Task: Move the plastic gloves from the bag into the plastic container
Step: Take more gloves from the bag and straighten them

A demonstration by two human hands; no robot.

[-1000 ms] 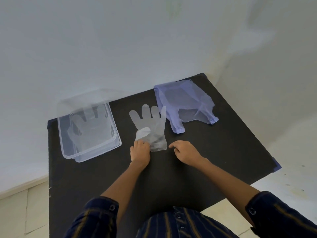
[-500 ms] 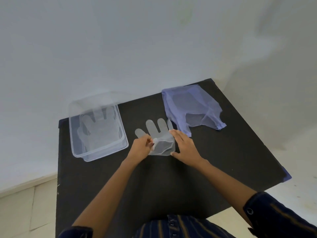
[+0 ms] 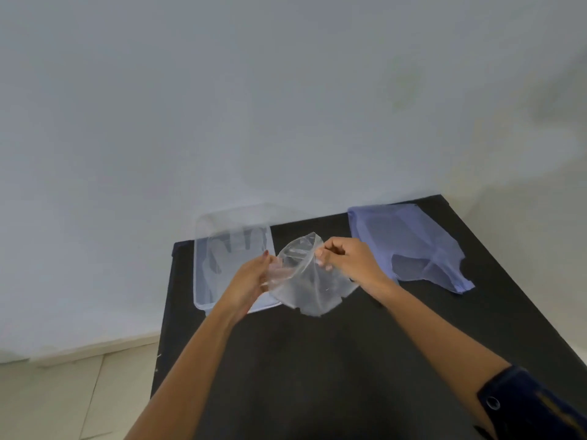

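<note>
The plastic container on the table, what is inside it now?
Inside the plastic container one clear glove lies flat. The left hand covers the near right corner, so that part cannot be seen. A second glove is held outside it by both hands.

Table point(image 3: 317, 360) black. Bag point(image 3: 409, 246) far right pale purple-blue, translucent. Container point(image 3: 203, 274) far left clear; held glove point(image 3: 305, 281) clear too. Sleeve point(image 3: 536, 408) navy, faint yellowish stripes. Wall point(image 3: 222, 106) grey-white.

Soft, even, dim daylight; slight motion blur throughout, wide-angle stretching at the edges.
</note>
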